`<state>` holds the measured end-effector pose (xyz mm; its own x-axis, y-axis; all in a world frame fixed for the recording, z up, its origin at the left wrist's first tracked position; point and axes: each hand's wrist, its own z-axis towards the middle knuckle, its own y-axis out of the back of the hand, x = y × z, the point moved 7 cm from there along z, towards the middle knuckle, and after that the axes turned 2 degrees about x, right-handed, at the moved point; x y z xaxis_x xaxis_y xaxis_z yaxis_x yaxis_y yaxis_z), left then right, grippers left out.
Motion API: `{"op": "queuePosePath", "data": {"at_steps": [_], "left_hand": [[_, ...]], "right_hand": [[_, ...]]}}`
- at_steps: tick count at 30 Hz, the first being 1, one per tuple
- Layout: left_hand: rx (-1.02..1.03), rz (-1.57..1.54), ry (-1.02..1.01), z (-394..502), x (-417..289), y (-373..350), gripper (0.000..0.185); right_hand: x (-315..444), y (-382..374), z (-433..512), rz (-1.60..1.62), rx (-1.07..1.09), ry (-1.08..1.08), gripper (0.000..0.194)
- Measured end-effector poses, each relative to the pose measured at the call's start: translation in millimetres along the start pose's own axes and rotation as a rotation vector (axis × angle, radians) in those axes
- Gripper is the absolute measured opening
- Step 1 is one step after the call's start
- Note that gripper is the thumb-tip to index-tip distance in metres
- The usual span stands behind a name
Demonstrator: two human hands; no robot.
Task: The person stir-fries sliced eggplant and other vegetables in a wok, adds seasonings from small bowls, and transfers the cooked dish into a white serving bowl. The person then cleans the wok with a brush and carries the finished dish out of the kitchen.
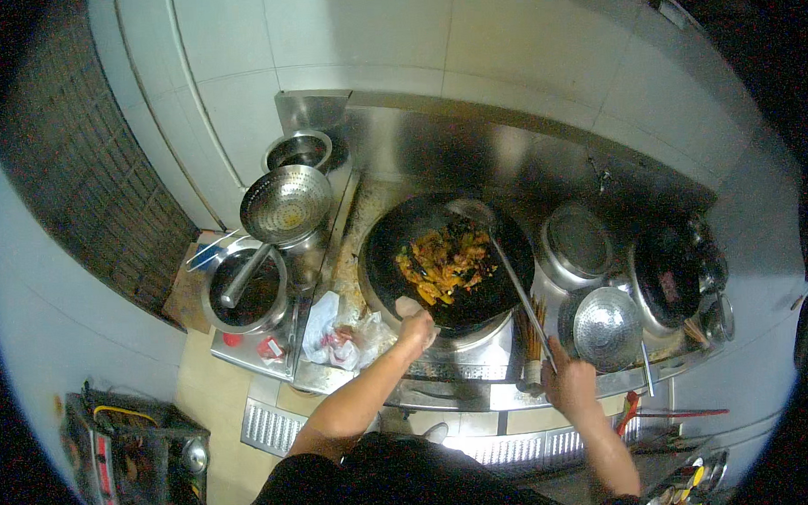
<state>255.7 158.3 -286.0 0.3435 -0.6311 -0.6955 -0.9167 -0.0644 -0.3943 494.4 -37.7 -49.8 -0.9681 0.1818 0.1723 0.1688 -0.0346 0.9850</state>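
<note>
My left hand [417, 331] grips a folded pale cloth [407, 307] against the near left rim of a large black wok [381, 248]. In my right hand [572, 383] is the long handle of a metal ladle [472, 211], which reaches across the wok. The ladle's bowl rests toward the far side, beyond the food. Browned, saucy stir-fried food [444, 264] with yellow and dark pieces lies in the wok's middle. Crumpled plastic bags [344, 341] sit on the stove top left of my left hand.
Left of the stove, a perforated strainer [285, 203] rests over metal pots, its handle above one pot [210, 299]. To the right stand a round pot [577, 240], a perforated skimmer [607, 329], a bamboo brush [532, 328] and another dark wok [668, 276]. A black bin [144, 455] stands lower left.
</note>
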Motion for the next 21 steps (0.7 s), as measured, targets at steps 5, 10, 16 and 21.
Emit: {"op": "queuePosePath", "data": {"at_steps": [5,10,16,21], "left_hand": [[0.143,-0.021,0.11,10,9,0,0.023],[0.292,0.155,0.116,9,-4,5,0.027],[0.274,-0.036,0.305,-9,1,4,0.056],[0.234,-0.078,0.218,28,32,10,0.033]], "right_hand": [[35,-99,-21,0.211,-0.073,-0.143,0.049],[8,-149,-25,0.761,-0.069,-0.088,0.038],[-28,-110,-16,0.912,0.253,-0.211,0.039],[-23,-12,-29,0.069,0.389,-0.024,0.04]]}}
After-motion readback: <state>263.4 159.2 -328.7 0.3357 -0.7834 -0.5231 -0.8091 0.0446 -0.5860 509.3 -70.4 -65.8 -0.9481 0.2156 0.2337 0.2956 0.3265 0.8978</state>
